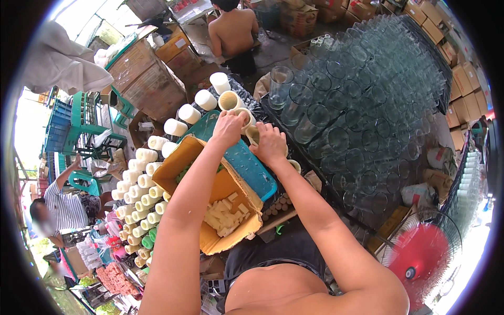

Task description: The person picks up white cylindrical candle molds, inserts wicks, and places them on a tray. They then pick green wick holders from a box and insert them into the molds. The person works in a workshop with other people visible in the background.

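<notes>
My left hand is closed around a cream-coloured glass at the far end of a blue plastic tray. Right beside it, my right hand grips another cream-coloured glass over the same tray. A row of similar white-filled glasses runs away to the upper left. An open cardboard box holding pale wax-like chunks sits under my left forearm.
A large stack of empty clear glasses fills the right side. Many white-filled glasses crowd the left. A red fan stands at lower right. One person sits ahead, another in a striped shirt at the left. Cardboard cartons are piled at the back.
</notes>
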The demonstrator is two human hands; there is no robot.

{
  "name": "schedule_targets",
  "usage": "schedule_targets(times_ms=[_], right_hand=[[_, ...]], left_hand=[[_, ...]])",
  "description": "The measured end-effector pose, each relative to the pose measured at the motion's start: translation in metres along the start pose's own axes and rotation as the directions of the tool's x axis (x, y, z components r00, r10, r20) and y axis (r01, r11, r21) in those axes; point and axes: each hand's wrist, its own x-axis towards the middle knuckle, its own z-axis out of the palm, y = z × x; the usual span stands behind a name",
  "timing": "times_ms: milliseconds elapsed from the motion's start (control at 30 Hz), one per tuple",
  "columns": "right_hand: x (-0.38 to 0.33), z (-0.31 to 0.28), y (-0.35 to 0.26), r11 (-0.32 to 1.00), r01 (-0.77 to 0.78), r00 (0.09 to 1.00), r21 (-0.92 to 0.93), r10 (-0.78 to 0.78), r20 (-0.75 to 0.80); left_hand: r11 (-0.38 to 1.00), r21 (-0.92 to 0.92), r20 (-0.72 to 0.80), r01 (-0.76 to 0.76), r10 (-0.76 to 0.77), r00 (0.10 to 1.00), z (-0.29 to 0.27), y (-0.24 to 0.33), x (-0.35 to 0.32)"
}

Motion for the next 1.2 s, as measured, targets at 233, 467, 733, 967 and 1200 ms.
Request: schedule_targets(times_ms=[233, 467, 733, 967, 1200], right_hand=[[-0.021, -0.034, 0.010, 0.982, 0.069, 0.990, 0.177, -0.045, -0.135], [-0.141, -0.094, 0.041, 0.946, 0.050, 0.976, 0.320, 0.021, -0.217], [-0.209, -0.103, 0.066, 0.727, -0.028, 0.991, 0.686, 0.110, -0.076], [-0.168, -0.161, -0.058, 0.361, 0.120, 0.990, 0.925, -0.107, -0.086], [-0.138, -0.178, -0.071, 0.388, 0.190, 0.969, 0.902, -0.219, -0.110]], left_hand=[[0.999, 0.035, -0.003, 0.034, -0.034, 0.999, 0.000, 0.014, 0.003], [0.995, -0.039, 0.028, 0.087, -0.086, 0.996, -0.014, 0.011, -0.001], [0.535, -0.815, 0.107, 0.223, -0.238, 0.965, -0.078, 0.114, -0.090], [-0.402, -0.910, 0.026, -0.102, -0.300, 0.954, -0.072, 0.232, -0.142], [-0.493, -0.842, -0.095, -0.221, -0.267, 0.959, -0.131, 0.236, -0.207]])
